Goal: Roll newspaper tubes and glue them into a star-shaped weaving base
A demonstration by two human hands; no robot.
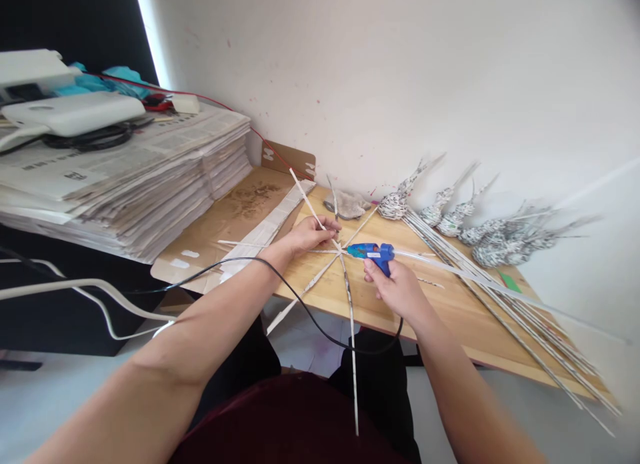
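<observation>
My right hand (393, 284) is wrapped round the handle of a blue glue gun (369, 251). A long clear glue stick (430, 261) juts from its back, and its nozzle points left at the crossing of several rolled paper sticks (349, 297). These sticks spread out like a star, one reaching past the table's front edge. At the crossing, my left hand (320, 233) pinches one of the paper sticks, its fingertips just behind the centre. The gun's tip is at or very near the joint; whether glue is coming out cannot be seen.
A black cord (300, 304) loops under both forearms. Woven paper pieces (395, 204) line the wall at right, beside a bundle of long paper sticks (515, 311). A grey rag (350, 204) lies at the back. Stacked newspapers (150, 177) and cardboard (240, 197) are at left.
</observation>
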